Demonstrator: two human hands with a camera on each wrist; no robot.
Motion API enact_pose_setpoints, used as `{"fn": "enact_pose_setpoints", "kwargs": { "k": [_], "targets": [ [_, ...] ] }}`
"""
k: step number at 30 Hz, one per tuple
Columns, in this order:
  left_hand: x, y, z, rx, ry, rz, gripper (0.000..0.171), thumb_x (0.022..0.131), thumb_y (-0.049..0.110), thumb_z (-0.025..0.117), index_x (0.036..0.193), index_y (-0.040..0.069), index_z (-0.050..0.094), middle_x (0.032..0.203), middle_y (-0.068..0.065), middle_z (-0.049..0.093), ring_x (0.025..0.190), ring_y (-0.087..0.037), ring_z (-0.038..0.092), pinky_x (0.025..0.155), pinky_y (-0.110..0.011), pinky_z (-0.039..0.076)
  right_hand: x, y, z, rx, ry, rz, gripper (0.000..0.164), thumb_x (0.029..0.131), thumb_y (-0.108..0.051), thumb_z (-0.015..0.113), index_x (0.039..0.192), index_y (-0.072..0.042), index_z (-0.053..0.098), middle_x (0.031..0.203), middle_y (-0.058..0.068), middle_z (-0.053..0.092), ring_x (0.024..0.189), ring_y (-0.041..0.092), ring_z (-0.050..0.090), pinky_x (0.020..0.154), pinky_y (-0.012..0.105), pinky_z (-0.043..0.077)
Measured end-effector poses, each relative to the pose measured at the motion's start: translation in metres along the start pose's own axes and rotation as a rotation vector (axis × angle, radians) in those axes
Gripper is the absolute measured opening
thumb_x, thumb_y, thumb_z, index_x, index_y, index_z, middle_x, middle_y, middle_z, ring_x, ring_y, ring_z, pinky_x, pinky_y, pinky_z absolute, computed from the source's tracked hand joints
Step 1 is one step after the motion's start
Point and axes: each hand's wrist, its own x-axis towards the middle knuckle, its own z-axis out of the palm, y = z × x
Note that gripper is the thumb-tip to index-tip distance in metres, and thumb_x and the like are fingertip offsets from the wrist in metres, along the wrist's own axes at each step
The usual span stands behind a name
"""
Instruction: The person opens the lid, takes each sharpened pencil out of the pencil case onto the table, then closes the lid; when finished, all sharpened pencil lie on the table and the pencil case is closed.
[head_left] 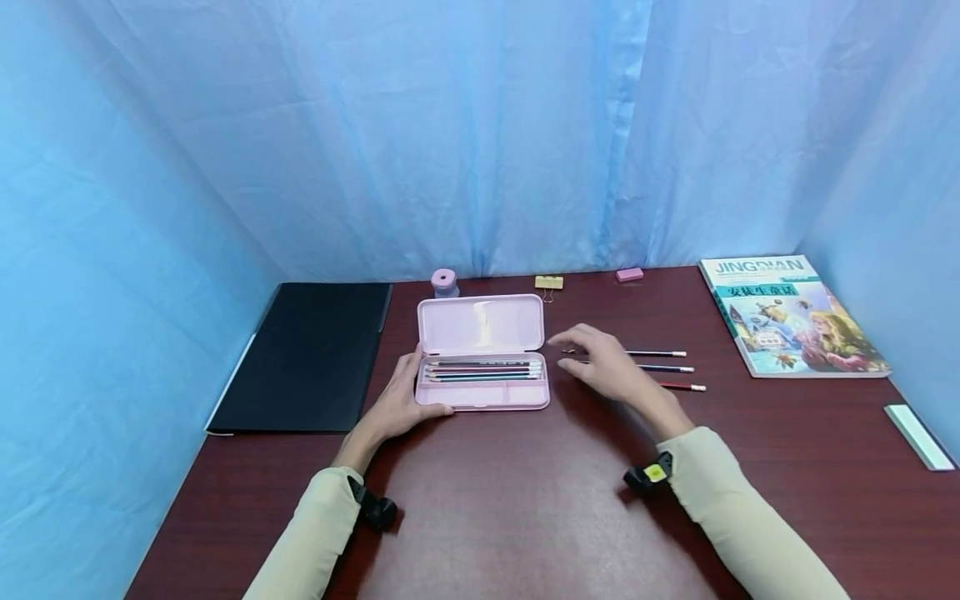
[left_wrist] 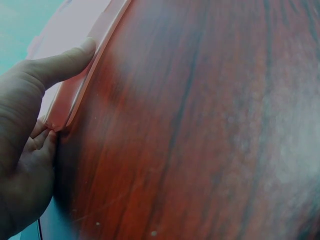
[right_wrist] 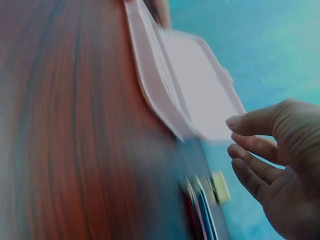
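A pink pencil case (head_left: 480, 398) lies with its lid (head_left: 450, 325) raised and several pencils (head_left: 483, 372) in its long compartment. My left hand (head_left: 397, 402) grips the case's left end. In the left wrist view, the left thumb rests on the front wall of the case (left_wrist: 75, 95), fingers at the corner. My right hand (head_left: 603, 362) hovers just right of the case, its fingers loosely bent and nothing between them. Three pencils, among them a red one (head_left: 682, 386), lie on the table by that hand, which partly hides them. The right wrist view shows pencils (right_wrist: 202, 210) below the fingers.
Behind the case stand a pink-and-blue cylinder (head_left: 445, 283), a yellow binder clip (head_left: 549, 283) and a pink eraser (head_left: 629, 274). A black folder (head_left: 303, 358) lies left; a book (head_left: 795, 317) and a pale green-and-white bar (head_left: 919, 437) lie right. Blue curtains surround the table.
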Motion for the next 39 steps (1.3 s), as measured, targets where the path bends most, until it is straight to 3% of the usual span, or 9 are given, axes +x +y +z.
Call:
{"fn": "enact_pose_setpoints", "kwargs": {
  "k": [5, 12, 17, 30, 39],
  "targets": [
    [0.0, 0.0, 0.0, -0.005, 0.002, -0.004, 0.116, 0.065, 0.052, 0.077, 0.15, 0.02, 0.004, 0.142, -0.006, 0.024, 0.123, -0.022, 0.033, 0.103, -0.045, 0.029, 0.016, -0.018, 0.029, 0.028, -0.075, -0.022, 0.028, 0.08, -0.003, 0.067, 0.108, -0.004, 0.064, 0.1, 0.009, 0.062, 0.091, 0.025, 0.057, 0.081, 0.039, 0.044],
    [0.001, 0.0, 0.0, -0.006, -0.004, -0.012, 0.118, 0.064, 0.056, 0.076, 0.149, 0.021, 0.004, 0.143, -0.005, 0.023, 0.124, -0.022, 0.032, 0.104, -0.045, 0.028, 0.025, -0.031, 0.052, -0.076, -0.189, -0.065, 0.026, 0.084, -0.009, 0.064, 0.11, -0.005, 0.063, 0.106, 0.007, 0.062, 0.102, 0.02, 0.056, 0.091, 0.036, 0.042],
    [0.001, 0.0, 0.0, -0.007, -0.001, -0.011, 0.118, 0.064, 0.055, 0.077, 0.149, 0.02, 0.004, 0.142, -0.005, 0.024, 0.124, -0.021, 0.033, 0.104, -0.045, 0.029, 0.027, -0.034, 0.06, -0.158, -0.244, -0.034, 0.028, 0.087, -0.012, 0.061, 0.114, -0.006, 0.061, 0.112, 0.008, 0.059, 0.108, 0.021, 0.054, 0.094, 0.036, 0.04],
    [0.0, 0.0, 0.0, -0.009, -0.002, -0.003, 0.115, 0.066, 0.051, 0.077, 0.149, 0.02, 0.003, 0.144, -0.006, 0.022, 0.124, -0.022, 0.032, 0.103, -0.046, 0.029, 0.034, -0.023, 0.063, -0.13, -0.137, -0.061, 0.018, 0.082, 0.002, 0.064, 0.097, -0.007, 0.07, 0.092, 0.003, 0.069, 0.089, 0.017, 0.063, 0.081, 0.033, 0.048],
    [0.0, -0.001, 0.0, -0.015, -0.004, -0.012, 0.116, 0.066, 0.053, 0.076, 0.149, 0.02, 0.002, 0.143, -0.006, 0.023, 0.124, -0.022, 0.032, 0.103, -0.045, 0.029, 0.033, -0.017, 0.063, -0.067, -0.061, -0.084, 0.017, 0.081, 0.002, 0.065, 0.092, -0.009, 0.073, 0.09, 0.0, 0.07, 0.088, 0.015, 0.064, 0.08, 0.032, 0.048]
  ]
}}
